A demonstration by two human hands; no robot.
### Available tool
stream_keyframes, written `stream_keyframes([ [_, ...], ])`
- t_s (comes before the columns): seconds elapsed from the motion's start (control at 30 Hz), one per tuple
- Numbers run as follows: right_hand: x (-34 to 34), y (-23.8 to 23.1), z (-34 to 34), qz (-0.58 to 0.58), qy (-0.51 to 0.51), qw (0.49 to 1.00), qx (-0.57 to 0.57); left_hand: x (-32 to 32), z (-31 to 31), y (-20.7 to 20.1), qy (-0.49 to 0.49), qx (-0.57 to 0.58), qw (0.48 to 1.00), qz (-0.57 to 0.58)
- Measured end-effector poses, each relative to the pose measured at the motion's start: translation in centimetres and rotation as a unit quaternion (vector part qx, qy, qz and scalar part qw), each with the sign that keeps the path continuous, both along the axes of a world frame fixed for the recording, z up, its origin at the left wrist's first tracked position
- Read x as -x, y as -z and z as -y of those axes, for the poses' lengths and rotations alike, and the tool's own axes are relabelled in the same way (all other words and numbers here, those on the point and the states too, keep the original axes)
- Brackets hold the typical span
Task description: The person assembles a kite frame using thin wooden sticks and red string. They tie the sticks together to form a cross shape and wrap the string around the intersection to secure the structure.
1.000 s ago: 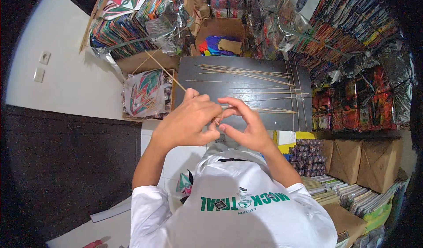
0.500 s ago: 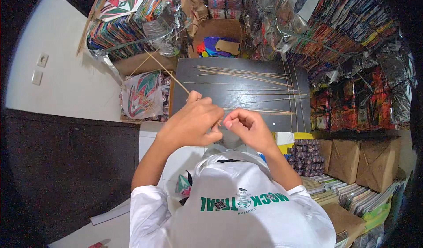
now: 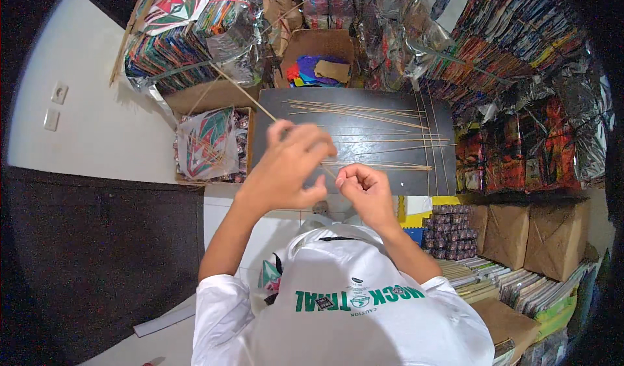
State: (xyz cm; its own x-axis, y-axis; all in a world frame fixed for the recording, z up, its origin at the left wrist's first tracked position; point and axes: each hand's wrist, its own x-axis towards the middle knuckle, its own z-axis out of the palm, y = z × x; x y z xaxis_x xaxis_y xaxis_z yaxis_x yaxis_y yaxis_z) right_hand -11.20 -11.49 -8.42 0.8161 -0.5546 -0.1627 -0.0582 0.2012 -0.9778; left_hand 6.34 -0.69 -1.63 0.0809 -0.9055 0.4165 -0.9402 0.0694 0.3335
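Observation:
A thin tan bamboo stick point(image 3: 246, 93) slants from the upper left down to my hands. My left hand point(image 3: 283, 161) is slightly blurred over the near left part of the dark table point(image 3: 383, 181); its outer fingers curl over the stick, while thumb and forefinger stand apart. Between the hands a short length of the stick shows. My right hand point(image 3: 365, 194) is closed in a pinch at this near end, just right of my left thumb; the tip is hidden by the fingers. Several thin sticks point(image 3: 364, 111) lie across the table beyond my hands, some crossed by others near its right edge.
Left of the table, a cardboard box point(image 3: 250, 142) holds packets under a printed kite-like sheet point(image 3: 207, 143). Behind stands an open carton point(image 3: 318, 41) with coloured pieces. Wrapped stacks point(image 3: 513, 47) crowd the back and right; brown parcels point(image 3: 556, 236) and small dark boxes point(image 3: 450, 233) sit lower right.
My left thumb and forefinger have spread away from the right hand, and the left hand has shifted slightly up. The right hand keeps its pinch, barely moved.

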Motion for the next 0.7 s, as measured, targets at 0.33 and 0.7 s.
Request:
stream_keyframes([
  [0.33, 2.1, 1.8, 0.3, -0.009, 0.013, 1.000, -0.013, -7.2, -1.8, 8.9, -0.268, 0.085, 0.701, -0.655],
  [0.7, 4.2, 4.8, -0.1, -0.107, -0.064, 0.991, 0.044, -12.3, 2.6, 10.6, -0.206, 0.116, 0.653, -0.720],
])
